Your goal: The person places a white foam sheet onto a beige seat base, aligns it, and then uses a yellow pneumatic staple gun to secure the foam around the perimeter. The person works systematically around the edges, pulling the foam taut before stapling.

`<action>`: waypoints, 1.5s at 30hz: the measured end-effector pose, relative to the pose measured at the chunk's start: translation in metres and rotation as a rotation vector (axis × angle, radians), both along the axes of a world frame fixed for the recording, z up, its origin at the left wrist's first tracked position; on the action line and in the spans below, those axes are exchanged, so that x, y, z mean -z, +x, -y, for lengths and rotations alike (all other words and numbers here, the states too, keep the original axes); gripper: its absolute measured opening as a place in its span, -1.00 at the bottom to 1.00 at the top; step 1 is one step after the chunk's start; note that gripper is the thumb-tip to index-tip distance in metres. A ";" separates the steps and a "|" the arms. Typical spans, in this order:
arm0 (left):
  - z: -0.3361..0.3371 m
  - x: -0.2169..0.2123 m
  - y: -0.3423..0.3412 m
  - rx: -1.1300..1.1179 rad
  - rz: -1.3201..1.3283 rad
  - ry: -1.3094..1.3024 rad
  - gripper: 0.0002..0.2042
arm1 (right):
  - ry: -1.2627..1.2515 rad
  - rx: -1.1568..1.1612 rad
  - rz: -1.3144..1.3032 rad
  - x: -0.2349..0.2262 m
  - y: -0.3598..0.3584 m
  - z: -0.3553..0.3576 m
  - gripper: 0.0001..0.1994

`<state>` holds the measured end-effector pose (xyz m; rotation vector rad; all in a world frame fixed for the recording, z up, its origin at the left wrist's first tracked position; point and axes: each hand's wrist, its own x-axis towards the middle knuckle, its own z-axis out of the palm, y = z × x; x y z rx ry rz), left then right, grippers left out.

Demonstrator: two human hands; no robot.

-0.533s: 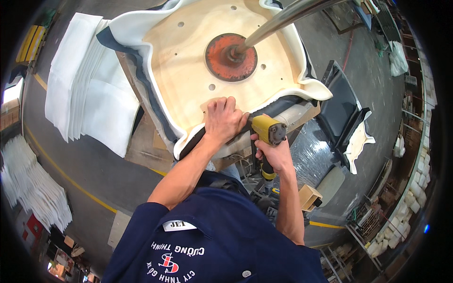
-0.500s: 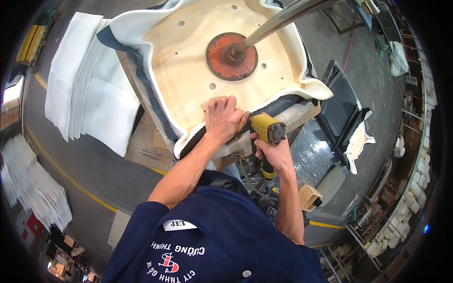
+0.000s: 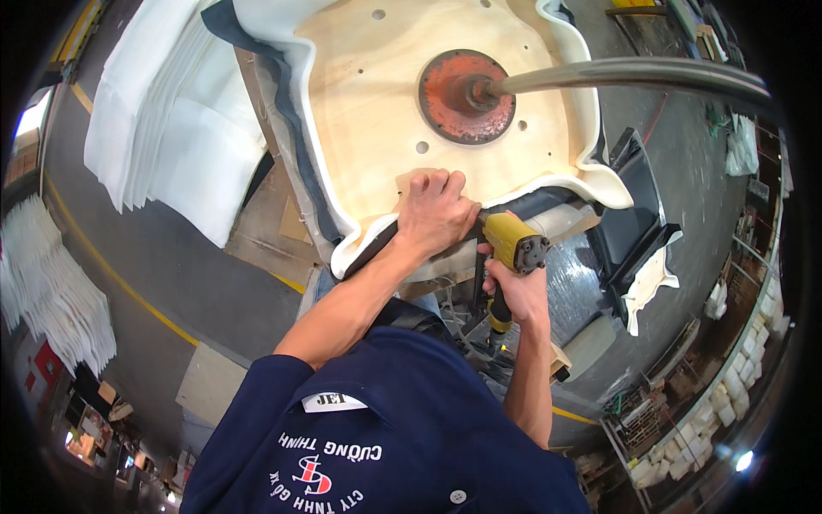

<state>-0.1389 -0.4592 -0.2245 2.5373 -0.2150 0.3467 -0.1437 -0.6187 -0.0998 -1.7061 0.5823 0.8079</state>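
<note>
A pale plywood seat base (image 3: pixel 377 103) lies in front of me, wrapped at its rim with white foam (image 3: pixel 342 248) and dark fabric (image 3: pixel 282 111). A round red metal plate (image 3: pixel 467 96) sits at its middle, with a grey metal pole (image 3: pixel 634 75) running off to the right. My left hand (image 3: pixel 435 214) presses down on the near edge of the board, gripping the fabric and foam there. My right hand (image 3: pixel 512 287) holds a yellow pneumatic staple gun (image 3: pixel 514 244), its nose pointed at the edge just beside my left hand.
A stack of white foam sheets (image 3: pixel 163 120) lies to the left. More white sheets (image 3: pixel 51 291) hang at the far left. A black seat shell (image 3: pixel 634 231) with a white piece stands to the right. Shelves of parts (image 3: pixel 736 343) line the right side. Yellow floor lines (image 3: pixel 128 283) cross the grey floor.
</note>
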 end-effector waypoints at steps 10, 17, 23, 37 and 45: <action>-0.003 -0.009 -0.003 0.059 -0.028 0.014 -0.76 | -0.008 -0.016 0.066 0.007 -0.002 -0.005 -0.31; -0.028 -0.012 -0.004 0.278 -0.017 0.109 -0.71 | 0.101 0.108 0.114 0.010 -0.026 0.020 -0.26; -0.021 -0.008 -0.011 0.202 0.006 0.098 -0.76 | 0.099 0.046 0.091 0.005 -0.021 0.013 -0.27; -0.020 -0.004 -0.010 0.121 -0.055 0.070 -0.77 | -0.007 -0.073 0.063 0.000 -0.003 -0.012 -0.26; -0.031 -0.015 -0.010 0.130 -0.250 0.101 -0.05 | 0.115 0.074 0.073 0.005 -0.026 -0.002 -0.21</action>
